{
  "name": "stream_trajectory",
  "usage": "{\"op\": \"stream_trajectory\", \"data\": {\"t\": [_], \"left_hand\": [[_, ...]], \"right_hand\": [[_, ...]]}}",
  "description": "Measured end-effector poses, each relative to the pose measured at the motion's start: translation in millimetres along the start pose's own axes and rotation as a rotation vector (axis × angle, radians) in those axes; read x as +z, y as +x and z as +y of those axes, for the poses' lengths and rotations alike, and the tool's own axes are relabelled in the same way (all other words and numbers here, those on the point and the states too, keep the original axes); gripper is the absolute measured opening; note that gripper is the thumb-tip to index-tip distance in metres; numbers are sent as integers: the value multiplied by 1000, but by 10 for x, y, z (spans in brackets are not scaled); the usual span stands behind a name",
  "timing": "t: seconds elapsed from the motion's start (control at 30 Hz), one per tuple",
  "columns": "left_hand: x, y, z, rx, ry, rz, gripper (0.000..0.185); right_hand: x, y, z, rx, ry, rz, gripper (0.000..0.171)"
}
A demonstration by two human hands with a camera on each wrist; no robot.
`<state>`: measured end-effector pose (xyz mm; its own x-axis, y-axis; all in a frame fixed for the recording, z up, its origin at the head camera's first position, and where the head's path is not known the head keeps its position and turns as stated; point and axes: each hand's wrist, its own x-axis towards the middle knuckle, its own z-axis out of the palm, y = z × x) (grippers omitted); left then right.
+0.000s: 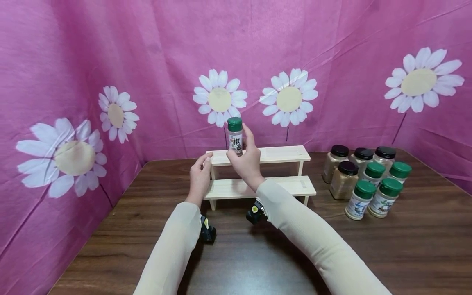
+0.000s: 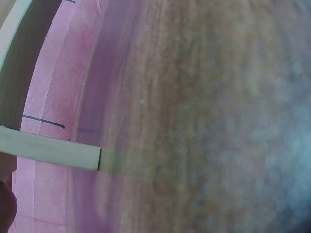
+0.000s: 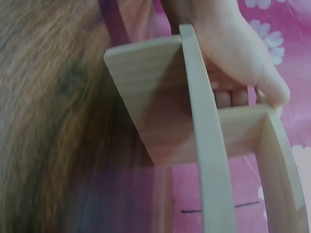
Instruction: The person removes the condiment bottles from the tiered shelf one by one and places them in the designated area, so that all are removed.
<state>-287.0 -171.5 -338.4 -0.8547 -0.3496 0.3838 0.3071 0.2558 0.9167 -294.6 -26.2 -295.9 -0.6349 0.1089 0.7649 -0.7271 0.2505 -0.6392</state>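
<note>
My right hand holds a spice jar with a green lid and a white label upright between thumb and fingers. The jar is at the left part of the upper step of a two-step wooden rack. My left hand grips the left end of that upper step, fingertips on its edge. In the right wrist view, the right hand shows behind the pale boards of the rack, and the jar is out of sight. Only a bit of a finger shows in the left wrist view.
On the right of the brown table stands a group of jars: several with green lids and several with black lids. A pink cloth with daisies hangs behind the table. Dark wrist cameras sit under both forearms.
</note>
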Motion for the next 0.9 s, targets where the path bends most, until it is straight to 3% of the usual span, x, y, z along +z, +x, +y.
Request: {"op": "stream_trajectory", "data": {"t": [0.17, 0.57, 0.67, 0.77, 0.9], "left_hand": [[-4, 9, -5, -8, -9, -7, 29], [21, -22, -15, -6, 0, -16, 28], [6, -85, 128, -7, -4, -24, 29], [-3, -86, 148, -8, -2, -31, 29], [-1, -7, 7, 0, -4, -22, 29]], "right_hand": [[-146, 15, 38, -112, -4, 46, 73], [-575, -9, -31, -126, 29, 118, 72], [-671, -17, -41, -133, 26, 139, 71], [-764, -22, -51, -140, 12, 147, 71], [-878, -20, -83, -159, 14, 146, 70]]}}
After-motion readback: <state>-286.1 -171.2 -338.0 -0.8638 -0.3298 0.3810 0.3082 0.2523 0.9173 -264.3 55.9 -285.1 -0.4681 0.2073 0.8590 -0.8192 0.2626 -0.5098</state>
